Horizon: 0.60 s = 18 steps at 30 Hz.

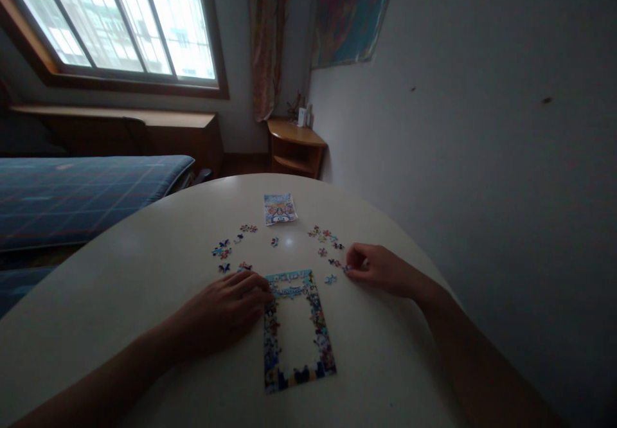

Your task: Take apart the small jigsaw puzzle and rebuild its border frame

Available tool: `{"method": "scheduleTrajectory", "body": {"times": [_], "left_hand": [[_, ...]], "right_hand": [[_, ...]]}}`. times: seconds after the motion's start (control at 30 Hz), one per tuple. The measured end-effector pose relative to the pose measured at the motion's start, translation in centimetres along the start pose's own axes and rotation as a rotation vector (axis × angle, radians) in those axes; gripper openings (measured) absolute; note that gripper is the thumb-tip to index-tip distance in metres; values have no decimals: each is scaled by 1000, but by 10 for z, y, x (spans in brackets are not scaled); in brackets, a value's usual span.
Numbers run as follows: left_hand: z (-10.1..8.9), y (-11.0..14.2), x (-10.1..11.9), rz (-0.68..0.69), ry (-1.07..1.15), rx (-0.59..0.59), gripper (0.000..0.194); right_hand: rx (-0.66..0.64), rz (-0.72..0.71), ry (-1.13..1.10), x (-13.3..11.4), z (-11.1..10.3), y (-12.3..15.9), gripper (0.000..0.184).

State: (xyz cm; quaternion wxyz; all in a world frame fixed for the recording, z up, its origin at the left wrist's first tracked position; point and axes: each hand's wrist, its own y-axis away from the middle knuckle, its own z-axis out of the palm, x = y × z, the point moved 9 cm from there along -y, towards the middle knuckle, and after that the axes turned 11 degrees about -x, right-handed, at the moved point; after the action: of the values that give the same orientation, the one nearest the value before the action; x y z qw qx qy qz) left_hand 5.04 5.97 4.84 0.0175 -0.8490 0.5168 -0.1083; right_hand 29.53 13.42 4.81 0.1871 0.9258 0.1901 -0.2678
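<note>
A jigsaw puzzle (270, 364) lies on the table with its border joined into a rectangle and bare tabletop showing inside. Across its top, some light blue pieces are joined too, with a gap among them. My left hand (236, 303) rests palm down at the puzzle's upper left edge, fingers loosely extended and holding nothing visible. Off to the right, my right hand (376, 268) has thumb and fingertips closed on a small puzzle piece (346, 268) at the table surface. A light blue puzzle piece (330, 279) sits between that hand and the puzzle.
Loose puzzle pieces (222, 251) are scattered left, and more pieces (322, 235) right. A picture sheet (279, 209) lies farther back on the round white table (202, 206). Beyond are a plaid mattress (96, 190) and a corner shelf (294, 133); a wall (482, 158) runs along the right.
</note>
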Motion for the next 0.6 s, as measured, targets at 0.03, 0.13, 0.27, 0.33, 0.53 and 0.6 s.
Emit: {"method": "scheduleTrajectory", "body": {"times": [0.03,0.13,0.27,0.33,0.53,0.6], "left_hand": [[0,0,0,3,-1,3,28],[-1,0,0,12,-1,23,26],[-1,1,0,8,2,21,26],[-1,1,-1,5,8,22,26],[2,1,-1,1,3,7,27],[2,0,-1,-1,-11,-2,27]], "right_hand": [[10,-23,-37,-3,0,0,20],[38,-73,-147,-12,1,-4,28],[111,-83,-411,-15,7,-12,25],[136,-71,-556,-13,13,-17,29],[171,-65,-755,-12,27,-25,38],[149,-69,-764,-14,30,-26,37]]}}
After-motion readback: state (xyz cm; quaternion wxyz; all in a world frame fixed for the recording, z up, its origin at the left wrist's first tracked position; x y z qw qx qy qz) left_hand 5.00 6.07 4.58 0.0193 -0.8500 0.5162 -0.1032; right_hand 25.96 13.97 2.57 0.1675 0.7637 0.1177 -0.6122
